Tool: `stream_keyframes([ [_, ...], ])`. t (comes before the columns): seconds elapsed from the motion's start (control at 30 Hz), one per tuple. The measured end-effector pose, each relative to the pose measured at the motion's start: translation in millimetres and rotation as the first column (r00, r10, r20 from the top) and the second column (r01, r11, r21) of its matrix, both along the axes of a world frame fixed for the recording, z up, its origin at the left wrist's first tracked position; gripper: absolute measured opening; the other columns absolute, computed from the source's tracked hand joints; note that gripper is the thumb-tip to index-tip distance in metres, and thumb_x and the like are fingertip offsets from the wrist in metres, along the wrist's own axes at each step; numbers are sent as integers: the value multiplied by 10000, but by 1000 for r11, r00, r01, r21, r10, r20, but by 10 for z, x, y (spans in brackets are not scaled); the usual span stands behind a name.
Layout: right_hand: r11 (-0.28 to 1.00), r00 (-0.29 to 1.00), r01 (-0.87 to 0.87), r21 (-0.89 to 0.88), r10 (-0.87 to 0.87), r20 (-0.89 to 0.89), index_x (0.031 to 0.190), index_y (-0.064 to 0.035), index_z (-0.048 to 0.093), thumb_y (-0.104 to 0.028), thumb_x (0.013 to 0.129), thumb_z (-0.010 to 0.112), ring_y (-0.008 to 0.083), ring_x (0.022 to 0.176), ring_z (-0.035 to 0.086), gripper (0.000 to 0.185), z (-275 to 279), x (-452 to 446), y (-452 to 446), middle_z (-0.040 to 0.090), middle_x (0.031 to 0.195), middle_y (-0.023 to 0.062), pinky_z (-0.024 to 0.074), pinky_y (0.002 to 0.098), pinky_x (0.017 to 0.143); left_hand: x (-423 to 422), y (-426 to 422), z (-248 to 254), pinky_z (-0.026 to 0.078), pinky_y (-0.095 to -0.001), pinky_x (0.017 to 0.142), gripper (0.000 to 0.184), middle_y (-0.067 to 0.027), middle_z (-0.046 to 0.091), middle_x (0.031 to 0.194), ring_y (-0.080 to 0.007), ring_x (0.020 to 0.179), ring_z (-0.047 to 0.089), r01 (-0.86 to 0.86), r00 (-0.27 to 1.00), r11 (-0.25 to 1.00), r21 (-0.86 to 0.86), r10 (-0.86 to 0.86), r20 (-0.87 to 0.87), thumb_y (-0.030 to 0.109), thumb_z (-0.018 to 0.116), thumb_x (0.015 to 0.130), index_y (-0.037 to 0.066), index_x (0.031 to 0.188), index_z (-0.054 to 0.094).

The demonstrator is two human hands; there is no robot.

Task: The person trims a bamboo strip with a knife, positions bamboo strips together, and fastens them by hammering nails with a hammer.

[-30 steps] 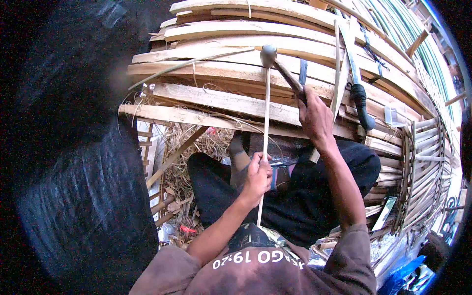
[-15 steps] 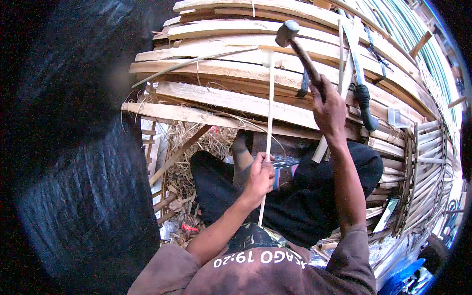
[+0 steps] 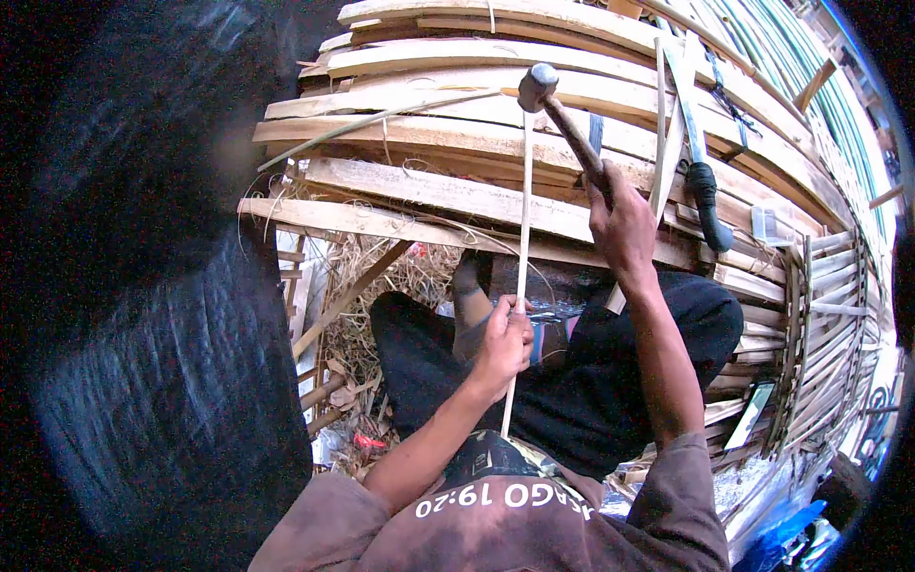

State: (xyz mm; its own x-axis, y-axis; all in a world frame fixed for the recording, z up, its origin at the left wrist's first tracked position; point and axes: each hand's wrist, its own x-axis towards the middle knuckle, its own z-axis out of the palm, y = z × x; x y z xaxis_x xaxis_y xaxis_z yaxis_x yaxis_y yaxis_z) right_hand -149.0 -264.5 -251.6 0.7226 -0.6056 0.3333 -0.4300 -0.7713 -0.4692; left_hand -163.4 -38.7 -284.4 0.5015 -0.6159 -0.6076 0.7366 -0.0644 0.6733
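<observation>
My left hand (image 3: 504, 351) is closed around a long thin wooden stick (image 3: 524, 214), which runs from my lap up over the stacked slats. My right hand (image 3: 624, 229) grips a hammer (image 3: 578, 138) by its dark handle. The hammer's head is at the far end of the stick and covers its tip; whether they touch I cannot tell. A long blade with a black-wrapped handle (image 3: 703, 195) rests on the slats, right of my right hand. Beside it are narrow pale strips (image 3: 660, 124).
Stacked wooden slats (image 3: 457, 191) spread in front of me. Shavings (image 3: 386, 296) fill the gap near my left knee. A black sheet (image 3: 172, 362) hangs at the left. On the right are a small clear box (image 3: 770, 227) and a bamboo rack (image 3: 829, 296).
The hammer has come down and left, its head now over the far end of the stick. My right hand moved with it; my left hand stays about where it was.
</observation>
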Motion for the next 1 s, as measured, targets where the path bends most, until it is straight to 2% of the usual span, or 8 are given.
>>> stream_keyframes([
  [0.1, 999, 995, -6, -39, 2, -104, 1225, -161, 558, -247, 921, 596, 363, 870, 661, 318, -77, -33, -2, 681, 936, 154, 504, 462, 681, -24, -6, -4, 218, -183, 360, 159, 39, 358, 693, -32, 444, 277, -2, 1000, 1000, 1, 2, 10, 316, 358, 1059, 178, 1102, 424],
  [0.2, 1000, 999, -9, 5, 9, -46, 1229, -154, 559, -236, 918, 598, 366, 888, 659, 325, -58, -36, 13, 684, 952, 154, 507, 461, 695, 0, 8, -22, 223, -181, 361, 154, 40, 357, 693, -31, 446, 282, -2, 1000, 1000, -5, 2, -18, 313, 358, 1059, 178, 1095, 423],
  [0.23, 1000, 1000, -19, 10, 19, -7, 1249, -135, 540, -242, 903, 590, 379, 864, 669, 366, -75, -37, -3, 682, 1004, 158, 525, 504, 717, -6, 13, -25, 225, -181, 361, 154, 40, 357, 693, -30, 447, 284, 0, 1000, 1000, 1, 0, -10, 313, 359, 1059, 176, 1091, 422],
  [0.37, 988, 994, 109, 106, -112, 19, 1258, -122, 553, -251, 927, 576, 417, 879, 660, 356, 36, -8, -50, 680, 927, 226, 511, 506, 725, 4, 16, 8, 230, -178, 360, 145, 38, 364, 697, -30, 450, 291, 1, 1000, 1000, 8, -1, -20, 301, 361, 1058, 171, 1087, 420],
  [0.47, 973, 981, 192, 125, -195, 16, 1255, -148, 553, -266, 941, 580, 419, 864, 661, 336, -26, -44, -132, 686, 893, 211, 502, 497, 715, 11, 22, -2, 231, -175, 361, 130, 37, 368, 699, -30, 451, 295, 10, 1000, 1000, -13, -10, 1, 281, 360, 1058, 169, 1088, 418],
  [0.73, 964, 963, 241, 115, -253, 96, 1300, -79, 435, -273, 965, 543, 455, 873, 650, 402, -108, -28, -167, 668, 923, 260, 483, 523, 746, -4, 60, 38, 229, -178, 356, 101, 38, 371, 697, -31, 449, 300, -10, 1000, 1000, -8, 10, 18, 244, 366, 1054, 171, 1097, 421],
  [0.8, 940, 957, 227, 253, -264, 123, 1265, -42, 424, -218, 956, 537, 481, 912, 627, 374, -30, -20, -161, 649, 955, 290, 479, 543, 755, -3, 73, 38, 229, -180, 355, 101, 39, 370, 695, -32, 449, 302, -20, 1000, 999, -25, 20, 11, 245, 369, 1054, 172, 1097, 424],
  [1.0, 970, 938, 220, 105, -240, 251, 1259, -27, 404, -202, 954, 533, 504, 886, 614, 375, 62, 354, -429, 636, 943, 302, 465, 570, 735, 25, 37, 36, 222, -183, 359, 138, 42, 373, 691, -36, 450, 303, -23, 997, 999, -33, 25, 73, 301, 393, 1051, 175, 1085, 435],
])
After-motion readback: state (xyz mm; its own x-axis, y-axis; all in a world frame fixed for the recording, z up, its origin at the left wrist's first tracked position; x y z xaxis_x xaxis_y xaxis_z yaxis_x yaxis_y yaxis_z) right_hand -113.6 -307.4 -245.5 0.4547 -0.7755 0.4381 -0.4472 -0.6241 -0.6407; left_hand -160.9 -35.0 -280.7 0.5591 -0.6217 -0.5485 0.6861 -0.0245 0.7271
